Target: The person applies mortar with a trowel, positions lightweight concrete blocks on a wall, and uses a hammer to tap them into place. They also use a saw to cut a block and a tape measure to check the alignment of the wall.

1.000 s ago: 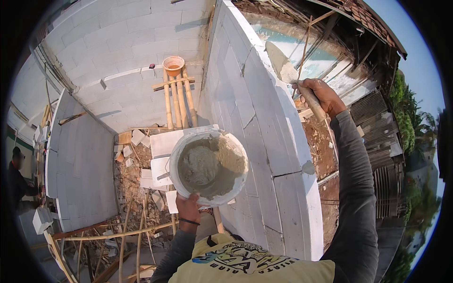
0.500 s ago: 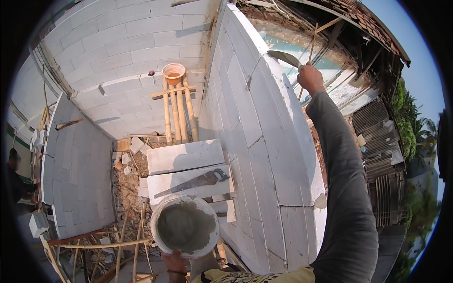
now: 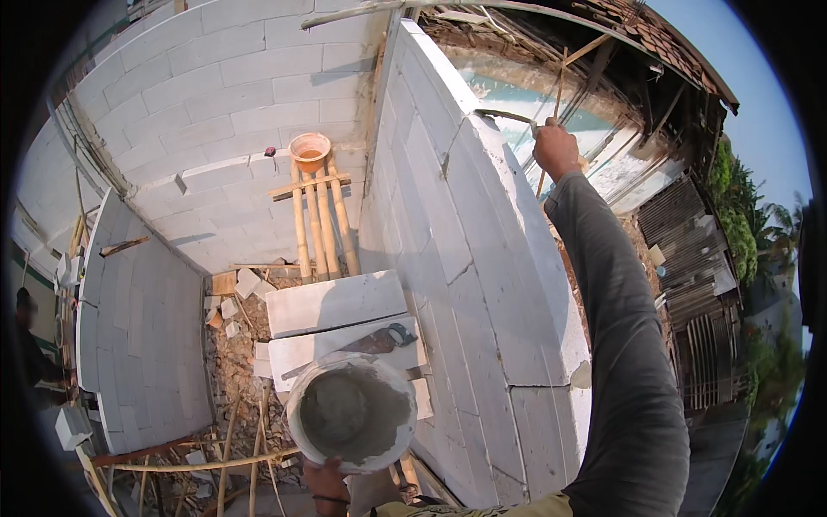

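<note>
Rough, matt mortar [image 3: 334, 405] lines the plastic bucket [image 3: 370, 465].

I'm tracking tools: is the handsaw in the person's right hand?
No, the handsaw lies on a pale block, partly hidden by the bucket.

Orange basin [image 3: 311, 165] atop bamboo poles [image 3: 327, 228], green trees [image 3: 732, 196]

Unfinished block walls [image 3: 431, 224] and rubble [image 3: 234, 355] show a building site.
</note>
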The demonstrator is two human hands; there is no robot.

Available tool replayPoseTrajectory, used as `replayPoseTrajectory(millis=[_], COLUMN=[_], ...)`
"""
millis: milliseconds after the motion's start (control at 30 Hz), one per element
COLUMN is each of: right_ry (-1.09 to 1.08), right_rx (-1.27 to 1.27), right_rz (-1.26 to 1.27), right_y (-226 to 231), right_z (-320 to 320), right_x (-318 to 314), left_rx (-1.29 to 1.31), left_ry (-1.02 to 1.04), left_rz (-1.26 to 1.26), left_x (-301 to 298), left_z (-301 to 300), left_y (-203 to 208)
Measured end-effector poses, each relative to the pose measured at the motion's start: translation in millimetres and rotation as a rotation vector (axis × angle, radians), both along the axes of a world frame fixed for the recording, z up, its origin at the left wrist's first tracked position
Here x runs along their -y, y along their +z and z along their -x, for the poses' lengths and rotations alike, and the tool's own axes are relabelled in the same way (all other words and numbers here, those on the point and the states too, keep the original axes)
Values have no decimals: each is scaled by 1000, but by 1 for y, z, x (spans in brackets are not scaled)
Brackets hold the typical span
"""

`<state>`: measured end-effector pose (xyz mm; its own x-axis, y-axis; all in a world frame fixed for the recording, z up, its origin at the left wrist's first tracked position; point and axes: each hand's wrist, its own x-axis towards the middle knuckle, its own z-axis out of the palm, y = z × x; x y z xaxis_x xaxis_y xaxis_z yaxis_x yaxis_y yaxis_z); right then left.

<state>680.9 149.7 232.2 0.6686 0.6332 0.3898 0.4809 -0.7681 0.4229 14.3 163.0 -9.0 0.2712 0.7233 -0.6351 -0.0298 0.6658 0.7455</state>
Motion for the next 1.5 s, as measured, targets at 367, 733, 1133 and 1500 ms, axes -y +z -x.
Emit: replayPoseTrajectory(millis=[367,733,1133,1500], right_ry=[51,23,394,-329], right_rx=[-195,-1607,-713,-2190], right_rz=[-75,-505,463,-144], right_y=[18,76,-59,-30], right_z=[-10,199,394,361], right_x=[13,96,110,141], left_rx=[66,130,92,4], left_ry=[-46,-200,-354,-418], left_rz=[3,-100,-585,-652], left_x=[-4,-43,11,32], left_z=[-13,-90,-118,-103], left_y=[-2,31,79,45])
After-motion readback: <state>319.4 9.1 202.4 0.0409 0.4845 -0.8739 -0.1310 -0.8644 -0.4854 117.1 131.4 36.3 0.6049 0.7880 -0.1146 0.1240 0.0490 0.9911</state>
